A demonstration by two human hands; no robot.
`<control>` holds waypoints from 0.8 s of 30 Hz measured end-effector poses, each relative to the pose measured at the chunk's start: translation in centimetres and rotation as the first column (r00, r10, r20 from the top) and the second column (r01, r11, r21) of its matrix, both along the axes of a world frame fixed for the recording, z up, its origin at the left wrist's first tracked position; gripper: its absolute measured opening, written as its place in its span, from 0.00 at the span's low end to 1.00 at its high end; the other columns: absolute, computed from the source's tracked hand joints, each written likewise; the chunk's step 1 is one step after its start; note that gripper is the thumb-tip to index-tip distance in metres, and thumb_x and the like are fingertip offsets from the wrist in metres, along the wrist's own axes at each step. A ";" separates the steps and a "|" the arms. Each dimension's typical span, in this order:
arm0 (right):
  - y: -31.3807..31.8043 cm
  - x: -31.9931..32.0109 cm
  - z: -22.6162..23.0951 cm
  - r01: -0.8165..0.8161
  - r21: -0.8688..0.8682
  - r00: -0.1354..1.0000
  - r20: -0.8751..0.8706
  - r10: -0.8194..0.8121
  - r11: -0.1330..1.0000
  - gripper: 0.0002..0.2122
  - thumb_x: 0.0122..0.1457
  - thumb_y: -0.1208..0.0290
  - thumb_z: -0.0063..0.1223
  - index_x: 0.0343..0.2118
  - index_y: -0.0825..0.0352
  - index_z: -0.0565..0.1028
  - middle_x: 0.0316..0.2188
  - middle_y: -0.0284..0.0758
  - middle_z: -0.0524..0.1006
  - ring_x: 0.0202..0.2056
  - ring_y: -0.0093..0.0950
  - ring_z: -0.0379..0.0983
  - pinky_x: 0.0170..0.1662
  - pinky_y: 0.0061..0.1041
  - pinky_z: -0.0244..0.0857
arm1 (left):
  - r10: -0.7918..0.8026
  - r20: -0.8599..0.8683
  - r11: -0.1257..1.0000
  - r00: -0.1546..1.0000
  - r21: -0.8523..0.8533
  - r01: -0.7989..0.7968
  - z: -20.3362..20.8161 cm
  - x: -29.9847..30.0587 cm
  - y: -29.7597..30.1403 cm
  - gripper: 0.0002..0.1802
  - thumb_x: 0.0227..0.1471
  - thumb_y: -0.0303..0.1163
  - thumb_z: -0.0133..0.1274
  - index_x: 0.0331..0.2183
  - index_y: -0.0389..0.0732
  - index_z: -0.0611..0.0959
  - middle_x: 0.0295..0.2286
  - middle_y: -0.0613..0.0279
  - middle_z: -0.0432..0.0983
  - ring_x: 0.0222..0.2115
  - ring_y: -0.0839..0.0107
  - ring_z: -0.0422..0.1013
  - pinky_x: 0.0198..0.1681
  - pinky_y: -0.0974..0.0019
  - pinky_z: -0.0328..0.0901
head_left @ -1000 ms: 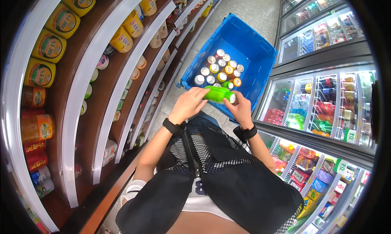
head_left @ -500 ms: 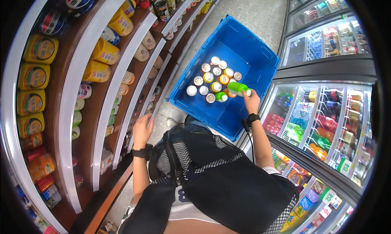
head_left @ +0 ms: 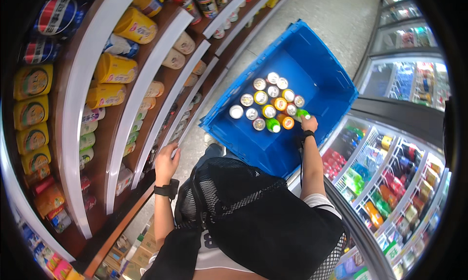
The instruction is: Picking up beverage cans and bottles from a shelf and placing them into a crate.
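Observation:
A blue plastic crate stands in front of me. Inside it, several cans are grouped upright with their tops facing up, some silver-sided, some yellow or orange. A green bottle with a white cap stands among them at the near side. My right hand reaches down into the crate and is closed around the upper end of another green bottle, next to the cans at the group's right side. The bottle's lower part is hard to see. My left hand hangs free beside the shelves, fingers apart, holding nothing.
Shelves stocked with yellow tubs, cups, cans and bottles rise close on my left. Glass-fronted drinks coolers line the right side. Pale floor runs beyond the crate. Cardboard boxes lie low at the near left.
My right hand has lowered the green bottle deeper into the crate, and the bottle has turned from lying across to more upright. The whole view has shifted slightly. My left hand stays free.

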State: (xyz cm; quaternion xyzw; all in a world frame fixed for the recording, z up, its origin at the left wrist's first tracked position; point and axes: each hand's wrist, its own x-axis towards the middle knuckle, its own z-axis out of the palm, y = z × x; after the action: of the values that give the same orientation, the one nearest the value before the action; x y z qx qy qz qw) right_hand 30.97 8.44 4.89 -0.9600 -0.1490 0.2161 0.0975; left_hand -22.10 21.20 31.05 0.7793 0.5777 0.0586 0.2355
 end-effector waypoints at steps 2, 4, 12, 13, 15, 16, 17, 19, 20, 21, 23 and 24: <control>-0.4 0.4 -1.9 -0.047 -0.063 0.999 0.018 0.049 0.997 0.25 0.43 0.48 0.64 0.37 0.65 0.78 0.36 0.45 0.80 0.40 0.44 0.77 0.45 0.40 0.70 | 0.062 -0.011 0.998 0.998 -0.015 -0.062 0.3 -0.2 -1.2 0.11 0.51 0.31 0.57 0.37 0.38 0.81 0.35 0.52 0.79 0.37 0.52 0.75 0.40 0.57 0.69; -1.4 0.7 -2.4 0.042 -0.006 0.999 -0.008 -0.042 0.999 0.24 0.43 0.50 0.64 0.38 0.64 0.78 0.38 0.45 0.80 0.41 0.44 0.77 0.45 0.40 0.70 | 0.084 -0.034 0.996 0.996 0.018 -0.083 1.0 -0.2 -2.8 0.12 0.50 0.32 0.57 0.37 0.38 0.81 0.36 0.52 0.79 0.37 0.53 0.75 0.40 0.58 0.69; -2.5 7.5 -0.7 0.040 -0.016 0.991 -0.130 -0.041 0.999 0.24 0.48 0.53 0.61 0.38 0.72 0.75 0.31 0.45 0.80 0.31 0.38 0.80 0.39 0.35 0.72 | 0.228 0.148 0.786 0.962 0.556 -0.271 1.4 0.3 -1.3 0.08 0.48 0.26 0.58 0.34 0.39 0.81 0.30 0.54 0.78 0.32 0.53 0.74 0.36 0.58 0.69; -2.5 7.2 -0.5 -0.087 -0.018 0.991 0.097 0.089 0.996 0.25 0.50 0.54 0.59 0.43 0.71 0.75 0.36 0.49 0.79 0.39 0.42 0.78 0.44 0.38 0.70 | 0.320 0.175 0.773 0.931 0.520 -0.363 2.1 -0.2 -0.9 0.08 0.48 0.26 0.58 0.34 0.39 0.81 0.31 0.54 0.77 0.33 0.53 0.73 0.37 0.58 0.68; -0.5 6.6 1.3 -0.023 0.077 0.988 0.155 0.011 0.997 0.26 0.51 0.54 0.58 0.45 0.72 0.75 0.42 0.50 0.77 0.45 0.46 0.73 0.49 0.41 0.66 | 0.422 0.145 0.674 0.895 0.610 -0.417 3.2 -2.1 0.3 0.09 0.48 0.26 0.58 0.35 0.39 0.81 0.32 0.53 0.77 0.34 0.53 0.72 0.39 0.58 0.67; 0.1 5.9 2.0 0.006 0.117 0.980 0.199 -0.029 0.993 0.25 0.52 0.54 0.58 0.45 0.72 0.75 0.43 0.49 0.77 0.46 0.46 0.72 0.50 0.40 0.66 | 0.442 0.087 0.591 0.893 0.720 -0.363 3.7 -3.6 1.0 0.09 0.48 0.26 0.58 0.35 0.39 0.80 0.33 0.53 0.76 0.35 0.53 0.72 0.40 0.58 0.67; 1.1 6.7 2.5 -0.004 0.130 0.975 0.220 -0.025 0.992 0.25 0.52 0.54 0.58 0.45 0.72 0.75 0.43 0.49 0.77 0.46 0.46 0.72 0.50 0.40 0.66 | 0.467 0.101 0.542 0.879 0.752 -0.375 4.2 -3.9 2.3 0.09 0.49 0.27 0.58 0.36 0.38 0.80 0.32 0.53 0.76 0.36 0.53 0.72 0.41 0.58 0.67; 2.2 6.8 3.4 -0.057 0.404 0.993 0.117 0.011 0.913 0.22 0.54 0.59 0.59 0.45 0.72 0.75 0.44 0.49 0.76 0.47 0.45 0.71 0.51 0.39 0.65 | 0.492 0.122 0.487 0.862 0.782 -0.389 4.6 -5.7 4.4 0.09 0.49 0.28 0.58 0.36 0.38 0.80 0.31 0.54 0.76 0.37 0.54 0.72 0.42 0.58 0.66; 3.1 7.1 4.0 -0.067 0.413 0.991 0.133 0.013 0.908 0.22 0.54 0.59 0.59 0.45 0.72 0.75 0.44 0.49 0.76 0.47 0.45 0.71 0.51 0.39 0.65 | 0.525 0.173 0.407 0.833 0.808 -0.425 4.3 -6.6 5.6 0.10 0.50 0.30 0.57 0.37 0.38 0.80 0.33 0.54 0.76 0.37 0.52 0.72 0.42 0.57 0.67; 3.9 6.9 4.4 -0.145 0.515 0.986 0.148 0.080 0.845 0.20 0.55 0.62 0.58 0.45 0.72 0.75 0.44 0.48 0.76 0.46 0.43 0.72 0.50 0.37 0.65 | 0.550 0.219 0.332 0.806 0.828 -0.452 3.9 -8.1 6.9 0.12 0.51 0.32 0.56 0.38 0.38 0.80 0.34 0.53 0.77 0.37 0.51 0.73 0.41 0.55 0.67; 6.0 5.0 5.4 -0.144 0.708 0.984 0.030 0.174 0.692 0.16 0.57 0.67 0.57 0.45 0.72 0.75 0.43 0.44 0.76 0.44 0.37 0.73 0.48 0.33 0.66 | 0.539 0.013 0.410 0.842 0.869 -0.276 0.9 -15.1 8.8 0.14 0.52 0.33 0.56 0.40 0.37 0.81 0.36 0.52 0.78 0.38 0.51 0.73 0.42 0.55 0.67; 7.2 3.6 6.3 -0.051 0.783 0.973 -0.101 0.208 0.620 0.14 0.58 0.69 0.56 0.44 0.72 0.75 0.42 0.42 0.77 0.43 0.34 0.73 0.47 0.31 0.66 | 0.502 -0.205 0.498 0.840 0.863 -0.087 -0.4 -17.4 9.7 0.16 0.53 0.35 0.57 0.42 0.36 0.81 0.38 0.50 0.79 0.39 0.51 0.73 0.43 0.54 0.67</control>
State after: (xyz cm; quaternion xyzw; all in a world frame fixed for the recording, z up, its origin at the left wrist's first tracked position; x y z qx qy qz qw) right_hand 34.54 15.67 11.16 -0.7873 -0.2868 0.2239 0.4978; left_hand -39.46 30.93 30.67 0.6737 0.6454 0.1888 -0.3065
